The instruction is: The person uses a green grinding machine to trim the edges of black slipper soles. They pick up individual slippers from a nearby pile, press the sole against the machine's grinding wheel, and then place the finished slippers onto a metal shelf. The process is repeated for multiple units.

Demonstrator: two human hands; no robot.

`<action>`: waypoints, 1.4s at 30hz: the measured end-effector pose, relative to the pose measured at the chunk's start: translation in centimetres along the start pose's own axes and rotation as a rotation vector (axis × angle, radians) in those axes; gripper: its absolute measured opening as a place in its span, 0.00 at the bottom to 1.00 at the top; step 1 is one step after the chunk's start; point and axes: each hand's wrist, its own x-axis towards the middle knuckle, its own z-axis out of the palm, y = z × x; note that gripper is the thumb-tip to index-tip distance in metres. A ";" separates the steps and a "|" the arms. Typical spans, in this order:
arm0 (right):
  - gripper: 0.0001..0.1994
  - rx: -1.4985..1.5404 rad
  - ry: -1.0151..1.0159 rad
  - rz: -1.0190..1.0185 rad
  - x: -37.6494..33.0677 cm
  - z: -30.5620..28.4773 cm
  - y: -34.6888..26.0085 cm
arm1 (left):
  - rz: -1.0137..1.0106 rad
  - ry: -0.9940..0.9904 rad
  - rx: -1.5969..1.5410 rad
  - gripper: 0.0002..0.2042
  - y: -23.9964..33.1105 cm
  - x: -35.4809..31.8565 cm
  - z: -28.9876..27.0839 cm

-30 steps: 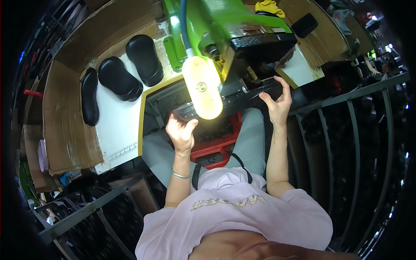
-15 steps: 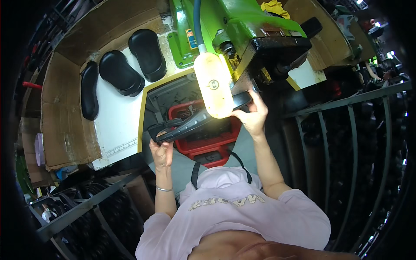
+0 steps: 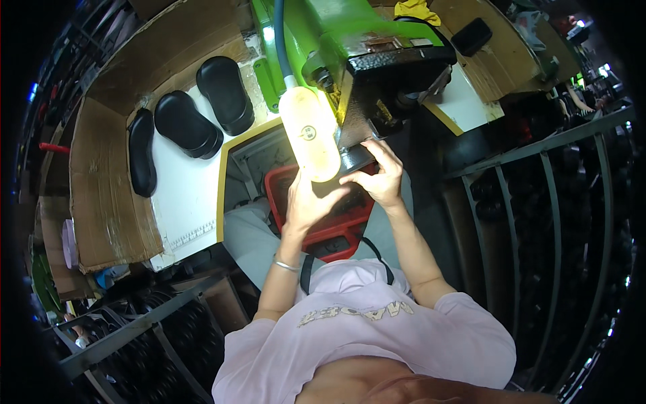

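My right hand [image 3: 382,180] curls its fingers and thumb around the edge of a black shoe sole [image 3: 354,159], just under the green sewing-type machine [image 3: 377,34] with its dark head. Much of that sole is hidden behind a bright oblong lamp [image 3: 309,135]. Close beside it, my left hand [image 3: 311,205] has its thumb pointing toward the right hand. The lamp covers its fingertips, so whether it grips the sole is unclear. Three more black soles [image 3: 225,94] lie on the white tabletop [image 3: 182,209] to the left.
Cardboard walls [image 3: 108,195] edge the tabletop at left. A red plastic basket [image 3: 330,248] sits below, between my knees. Metal rack rails [image 3: 552,202] stand at right and lower left [image 3: 134,323]. Yellow cloth [image 3: 417,11] and a black piece [image 3: 472,37] lie beyond the machine.
My left hand has moved right, from the sole's far left end to beside the right hand. The sole, earlier stretched between both hands, is now mostly out of sight behind the lamp.
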 end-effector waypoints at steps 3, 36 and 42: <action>0.36 0.240 0.024 0.209 -1.6 0.6 2.7 | -0.081 0.012 -0.151 0.24 -1.3 0.2 1.8; 0.34 0.255 0.064 0.272 -0.5 0.4 0.2 | -0.110 0.457 -0.889 0.25 -6.4 -7.8 -9.8; 0.25 0.387 -0.048 0.579 -5.7 3.8 0.9 | 0.235 0.621 -0.426 0.24 -1.5 -9.2 -19.7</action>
